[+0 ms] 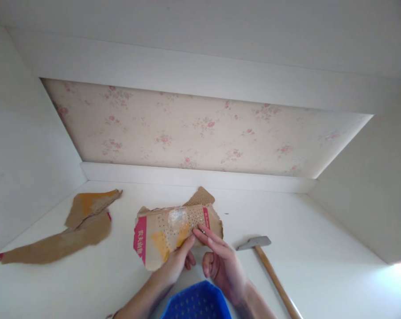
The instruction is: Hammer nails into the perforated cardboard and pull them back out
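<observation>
A torn piece of brown cardboard [174,230] with pink and yellow print and many small holes lies on the white shelf surface [320,248]. My left hand [175,263] rests at its lower edge, thumb pressed on the card, fingers curled. My right hand [220,261] pinches a small thin object, perhaps a nail, against the card's right part with thumb and forefinger. A patch of clear tape shines near the top of the card.
A wooden-handled hammer [270,270] lies to the right of my hands. A larger torn cardboard strip [71,232] lies at the left. A blue perforated basket [197,303] sits at the bottom edge. White side walls and floral wallpaper [200,133] enclose the shelf.
</observation>
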`<state>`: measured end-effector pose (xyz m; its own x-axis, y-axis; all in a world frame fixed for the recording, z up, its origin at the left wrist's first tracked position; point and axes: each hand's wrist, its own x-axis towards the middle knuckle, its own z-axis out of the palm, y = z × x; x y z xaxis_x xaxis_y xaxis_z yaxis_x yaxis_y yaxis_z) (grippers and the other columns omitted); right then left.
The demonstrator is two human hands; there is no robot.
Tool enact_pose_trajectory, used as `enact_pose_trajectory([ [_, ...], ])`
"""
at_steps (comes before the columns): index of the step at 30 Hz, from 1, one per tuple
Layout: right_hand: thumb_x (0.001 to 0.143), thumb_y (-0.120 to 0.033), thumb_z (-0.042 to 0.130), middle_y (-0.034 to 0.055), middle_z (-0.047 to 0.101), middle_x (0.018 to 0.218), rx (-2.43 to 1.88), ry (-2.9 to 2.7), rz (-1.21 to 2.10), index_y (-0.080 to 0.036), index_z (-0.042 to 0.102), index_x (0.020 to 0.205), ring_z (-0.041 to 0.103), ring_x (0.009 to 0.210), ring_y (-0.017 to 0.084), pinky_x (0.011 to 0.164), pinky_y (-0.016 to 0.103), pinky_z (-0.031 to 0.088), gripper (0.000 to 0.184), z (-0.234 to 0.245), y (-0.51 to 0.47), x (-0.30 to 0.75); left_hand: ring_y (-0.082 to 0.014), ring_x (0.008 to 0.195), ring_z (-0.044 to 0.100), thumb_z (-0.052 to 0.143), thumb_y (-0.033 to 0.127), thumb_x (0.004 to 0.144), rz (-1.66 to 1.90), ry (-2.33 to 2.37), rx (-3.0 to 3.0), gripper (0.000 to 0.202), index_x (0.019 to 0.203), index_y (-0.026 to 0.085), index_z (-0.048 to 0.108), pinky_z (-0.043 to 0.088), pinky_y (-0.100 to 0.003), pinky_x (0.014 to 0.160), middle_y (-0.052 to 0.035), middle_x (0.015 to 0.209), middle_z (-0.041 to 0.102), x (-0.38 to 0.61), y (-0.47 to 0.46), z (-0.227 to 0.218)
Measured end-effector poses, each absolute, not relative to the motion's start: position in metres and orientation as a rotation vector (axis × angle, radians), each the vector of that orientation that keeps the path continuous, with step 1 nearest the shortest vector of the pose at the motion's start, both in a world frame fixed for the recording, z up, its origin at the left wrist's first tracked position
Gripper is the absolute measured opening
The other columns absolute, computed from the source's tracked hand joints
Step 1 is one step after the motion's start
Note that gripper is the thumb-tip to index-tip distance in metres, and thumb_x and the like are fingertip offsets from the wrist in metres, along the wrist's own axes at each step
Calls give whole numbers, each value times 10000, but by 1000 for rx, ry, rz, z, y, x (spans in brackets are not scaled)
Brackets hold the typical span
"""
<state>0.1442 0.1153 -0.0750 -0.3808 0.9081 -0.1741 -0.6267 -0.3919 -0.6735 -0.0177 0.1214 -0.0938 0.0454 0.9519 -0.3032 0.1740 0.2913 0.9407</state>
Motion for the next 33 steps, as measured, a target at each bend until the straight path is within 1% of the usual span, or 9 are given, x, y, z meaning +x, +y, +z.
enact_pose_trajectory([
  [4, 885, -226, 672, 75, 526, 1493, -625, -663, 1953, -252, 728, 1182, 711, 485, 94, 456, 203, 538, 303, -76, 114, 144, -260, 679, 652, 424, 771, 820, 740, 1408, 1208, 676, 565, 216, 713, 459, -334, 723, -59, 596, 694, -20, 119, -90],
  [8, 809, -274, 752, 75, 506, 1505, -608, -685, 1971, -269, 738, 1166, 717, 506, 98, 491, 213, 538, 358, -74, 112, 143, -256, 689, 676, 437, 763, 824, 761, 1415, 1189, 662, 684, 206, 767, 471, -322, 715, -54, 678, 751, -22, 117, -81],
  [12, 678, -452, 820, 95, 619, 1404, -760, -804, 1851, -294, 759, 1125, 679, 469, 111, 473, 247, 503, 478, -74, 110, 145, -255, 624, 663, 435, 775, 816, 788, 1516, 1155, 691, 571, 206, 740, 461, -332, 697, -64, 587, 719, -21, 117, -79],
  [16, 778, -613, 676, 106, 782, 1088, -964, -970, 1502, -254, 777, 1006, 595, 451, 116, 486, 269, 458, 437, -79, 111, 150, -225, 546, 606, 498, 736, 813, 1018, 1528, 1061, 669, 444, 203, 667, 430, -326, 659, -68, 483, 645, -24, 122, -85],
  [18, 838, -589, 641, 83, 787, 874, -1064, -1067, 1336, -221, 765, 876, 557, 464, 123, 499, 266, 424, 390, -82, 113, 151, -201, 523, 577, 563, 694, 803, 1164, 1482, 966, 622, 444, 196, 657, 417, -311, 634, -57, 472, 625, -26, 125, -87],
  [20, 864, -542, 647, 53, 720, 690, -1187, -1215, 1149, -203, 732, 757, 533, 487, 143, 515, 275, 390, 366, -84, 114, 151, -178, 500, 543, 627, 663, 777, 1278, 1419, 857, 578, 448, 187, 642, 400, -296, 592, -45, 460, 603, -28, 126, -87],
  [22, 880, -495, 641, 33, 645, 607, -1289, -1389, 983, -204, 713, 715, 519, 520, 166, 540, 290, 362, 341, -85, 114, 149, -155, 482, 506, 690, 638, 738, 1378, 1323, 719, 538, 462, 181, 625, 375, -277, 548, -31, 461, 591, -28, 126, -85],
  [26, 906, -380, 577, 36, 637, 658, -1353, -1744, 783, -228, 701, 713, 547, 607, 194, 598, 299, 340, 276, -90, 115, 141, -110, 462, 437, 765, 595, 690, 1467, 1166, 574, 513, 461, 171, 585, 315, -244, 507, 1, 445, 554, -27, 126, -78],
  [33, 951, -305, 479, 56, 697, 758, -1410, -2010, 643, -235, 689, 782, 627, 667, 202, 617, 291, 354, 278, -97, 116, 135, -100, 442, 402, 714, 559, 767, 1377, 1209, 760, 541, 424, 166, 574, 294, -251, 509, 7, 411, 503, -29, 125, -84],
])
